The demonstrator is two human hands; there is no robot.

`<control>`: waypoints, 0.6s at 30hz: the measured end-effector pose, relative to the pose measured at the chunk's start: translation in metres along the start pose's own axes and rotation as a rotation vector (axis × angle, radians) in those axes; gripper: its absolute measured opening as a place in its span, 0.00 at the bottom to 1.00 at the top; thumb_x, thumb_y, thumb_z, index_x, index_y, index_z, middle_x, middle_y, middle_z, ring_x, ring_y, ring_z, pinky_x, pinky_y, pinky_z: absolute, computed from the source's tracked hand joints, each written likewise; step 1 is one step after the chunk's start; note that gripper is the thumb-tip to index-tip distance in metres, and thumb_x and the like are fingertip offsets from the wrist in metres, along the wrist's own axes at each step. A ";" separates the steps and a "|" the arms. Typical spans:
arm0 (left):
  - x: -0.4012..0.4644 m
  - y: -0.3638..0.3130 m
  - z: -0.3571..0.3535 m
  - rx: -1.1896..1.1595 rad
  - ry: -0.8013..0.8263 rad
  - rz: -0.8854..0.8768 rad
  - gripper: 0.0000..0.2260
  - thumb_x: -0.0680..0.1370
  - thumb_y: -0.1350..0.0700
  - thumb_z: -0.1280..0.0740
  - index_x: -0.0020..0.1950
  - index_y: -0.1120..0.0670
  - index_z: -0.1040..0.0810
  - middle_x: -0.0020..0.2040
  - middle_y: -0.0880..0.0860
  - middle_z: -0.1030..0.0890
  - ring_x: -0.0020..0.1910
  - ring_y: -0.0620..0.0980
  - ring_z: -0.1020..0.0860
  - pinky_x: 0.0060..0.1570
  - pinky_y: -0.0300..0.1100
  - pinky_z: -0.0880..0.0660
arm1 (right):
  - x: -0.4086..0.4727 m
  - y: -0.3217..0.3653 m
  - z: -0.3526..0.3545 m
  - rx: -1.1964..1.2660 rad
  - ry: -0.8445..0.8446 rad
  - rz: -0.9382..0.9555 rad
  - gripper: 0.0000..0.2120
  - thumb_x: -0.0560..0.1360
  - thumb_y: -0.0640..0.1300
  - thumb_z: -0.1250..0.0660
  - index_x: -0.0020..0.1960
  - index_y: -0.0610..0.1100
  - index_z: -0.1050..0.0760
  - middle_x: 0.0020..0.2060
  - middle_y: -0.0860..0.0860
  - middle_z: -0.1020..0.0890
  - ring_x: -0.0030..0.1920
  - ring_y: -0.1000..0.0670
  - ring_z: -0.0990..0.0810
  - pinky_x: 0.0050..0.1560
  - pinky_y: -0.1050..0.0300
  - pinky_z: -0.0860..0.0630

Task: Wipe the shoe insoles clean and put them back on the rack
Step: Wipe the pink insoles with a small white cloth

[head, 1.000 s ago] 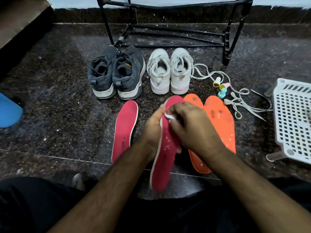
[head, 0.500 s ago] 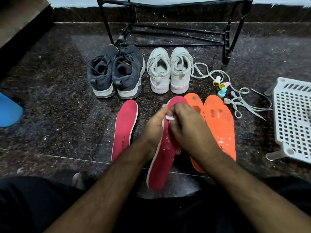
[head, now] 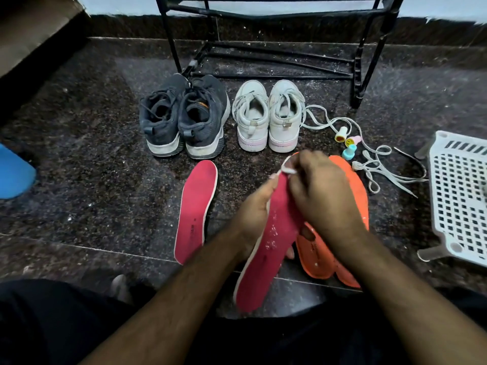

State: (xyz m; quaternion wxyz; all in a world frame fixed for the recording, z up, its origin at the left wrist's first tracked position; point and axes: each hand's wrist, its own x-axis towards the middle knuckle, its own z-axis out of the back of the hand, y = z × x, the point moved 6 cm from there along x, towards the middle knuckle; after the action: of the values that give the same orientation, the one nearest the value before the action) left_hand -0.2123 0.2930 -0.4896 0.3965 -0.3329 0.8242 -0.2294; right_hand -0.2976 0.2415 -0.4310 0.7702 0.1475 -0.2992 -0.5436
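Head view: hands, left [head: 254, 214] gripping speckled red insole [head: 266, 248], right [head: 320, 192] pinching white wipe [head: 287, 168].

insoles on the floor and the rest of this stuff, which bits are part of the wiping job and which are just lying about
In the job:
held red insole
white wipe
left hand
right hand
second red insole
orange insoles
black rack

Lying about:
grey shoes
white shoes
loose laces
white basket
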 end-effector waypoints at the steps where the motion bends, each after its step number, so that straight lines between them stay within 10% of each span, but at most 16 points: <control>1: 0.000 0.003 -0.003 0.050 0.003 0.006 0.32 0.78 0.33 0.49 0.51 0.57 0.17 0.34 0.64 0.20 0.20 0.57 0.23 0.18 0.44 0.26 | 0.007 -0.007 0.007 -0.020 -0.033 -0.033 0.07 0.74 0.38 0.34 0.52 0.45 0.24 0.46 0.46 0.22 0.48 0.44 0.23 0.50 0.50 0.30; 4: 0.002 0.002 -0.001 -0.040 -0.063 -0.024 0.32 0.81 0.34 0.51 0.52 0.58 0.19 0.33 0.63 0.19 0.22 0.57 0.21 0.19 0.43 0.26 | 0.003 0.002 0.004 -0.023 -0.020 -0.029 0.07 0.74 0.38 0.35 0.52 0.44 0.24 0.46 0.45 0.23 0.48 0.43 0.24 0.49 0.51 0.32; 8: 0.005 -0.010 0.015 -0.225 -0.107 -0.122 0.30 0.81 0.35 0.46 0.62 0.58 0.18 0.54 0.63 0.17 0.53 0.61 0.18 0.52 0.52 0.21 | -0.023 0.033 -0.026 0.017 0.152 0.079 0.07 0.73 0.37 0.35 0.50 0.44 0.27 0.45 0.44 0.23 0.46 0.41 0.24 0.47 0.47 0.30; 12: -0.001 0.004 -0.001 -0.011 -0.044 -0.008 0.33 0.81 0.34 0.51 0.46 0.57 0.16 0.30 0.61 0.20 0.21 0.55 0.23 0.18 0.44 0.27 | 0.002 0.002 -0.003 -0.036 0.013 0.020 0.06 0.74 0.36 0.34 0.50 0.42 0.24 0.45 0.43 0.22 0.47 0.41 0.23 0.48 0.51 0.33; 18: 0.002 -0.007 -0.002 -0.217 -0.060 -0.111 0.31 0.82 0.36 0.49 0.42 0.55 0.15 0.32 0.56 0.18 0.27 0.53 0.19 0.27 0.43 0.24 | -0.018 0.023 -0.013 0.016 0.065 0.060 0.06 0.72 0.34 0.34 0.48 0.42 0.25 0.43 0.44 0.22 0.45 0.42 0.24 0.47 0.51 0.32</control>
State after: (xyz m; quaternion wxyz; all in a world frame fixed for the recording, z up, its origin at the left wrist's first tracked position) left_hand -0.2121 0.2869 -0.4854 0.3693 -0.4257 0.8123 -0.1502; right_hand -0.2767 0.2648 -0.4339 0.7943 0.1622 -0.2823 -0.5128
